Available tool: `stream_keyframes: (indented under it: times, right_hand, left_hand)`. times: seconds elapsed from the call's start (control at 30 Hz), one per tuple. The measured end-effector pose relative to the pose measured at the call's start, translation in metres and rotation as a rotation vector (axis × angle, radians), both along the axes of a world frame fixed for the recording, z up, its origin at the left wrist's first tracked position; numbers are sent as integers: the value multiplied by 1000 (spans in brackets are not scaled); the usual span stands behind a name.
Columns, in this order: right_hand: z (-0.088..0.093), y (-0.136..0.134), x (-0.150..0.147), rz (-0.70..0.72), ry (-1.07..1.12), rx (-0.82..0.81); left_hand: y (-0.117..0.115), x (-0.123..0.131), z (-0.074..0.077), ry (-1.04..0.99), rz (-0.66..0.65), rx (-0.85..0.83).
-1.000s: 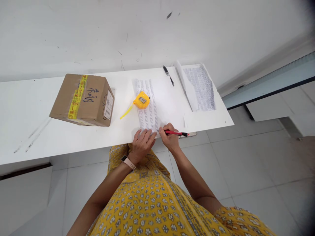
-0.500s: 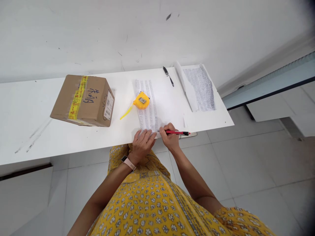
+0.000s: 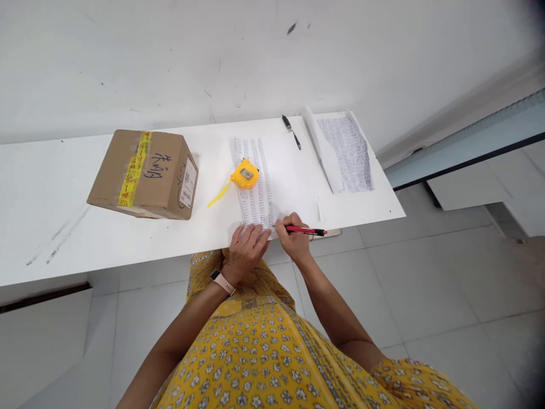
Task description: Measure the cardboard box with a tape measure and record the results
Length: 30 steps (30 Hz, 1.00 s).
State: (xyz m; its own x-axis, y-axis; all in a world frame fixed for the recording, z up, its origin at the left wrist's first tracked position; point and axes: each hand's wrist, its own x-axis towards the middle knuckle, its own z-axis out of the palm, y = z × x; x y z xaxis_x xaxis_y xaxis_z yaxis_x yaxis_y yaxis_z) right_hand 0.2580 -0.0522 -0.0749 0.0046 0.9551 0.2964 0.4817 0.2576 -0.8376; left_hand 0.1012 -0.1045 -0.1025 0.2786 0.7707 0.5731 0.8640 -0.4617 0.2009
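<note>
My right hand [image 3: 293, 236] is closed around a red pen [image 3: 304, 229] with a black end, its tip down near the lower part of a white sheet of paper [image 3: 292, 187]. Several columns of small handwriting run along the sheet's left side. My left hand [image 3: 248, 245] lies flat, fingers stretched over the sheet's near edge, just left of the pen tip. A yellow tape measure [image 3: 246, 174] rests on the written columns, a short yellow strip [image 3: 219, 195] sticking out towards the lower left.
A taped cardboard box [image 3: 142, 173] stands on the white table [image 3: 55, 187] to the left. A black pen [image 3: 292, 132] lies beyond the sheet. Further right is a densely written paper [image 3: 347, 153] with a folded-up edge. The wall [image 3: 204, 57] borders the table's far side.
The red pen in my right hand has shifted very slightly, its back end a little to the left. My left hand and the things on the table stay where they were.
</note>
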Motion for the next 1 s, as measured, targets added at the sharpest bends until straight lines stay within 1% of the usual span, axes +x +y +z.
stream_keyframes:
  times: [0.2,0.33,0.43,0.53,0.7,0.87,1.0]
  right_hand:
    - [-1,1,2,-1,76,-5]
    - [0,1,2,-2,25,-17]
    - [2,1,2,1,-9,-20]
    - [3,2,1,15,3,-11]
    - [3,2,1,-3,-9,-21]
    - [7,3,0,13,27,-10]
    - [7,2,1,3,-9,-13]
  left_hand:
    - [0,0,2,22,6,24]
    - [1,0,3,28,6,69]
    - [1,1,3,36,9,69]
    - [1,0,1,16,3,59]
    - [0,0,-1,-13,-2,9]
    - [0,0,1,10,6,37]
    - [1,1,2,6,1,59]
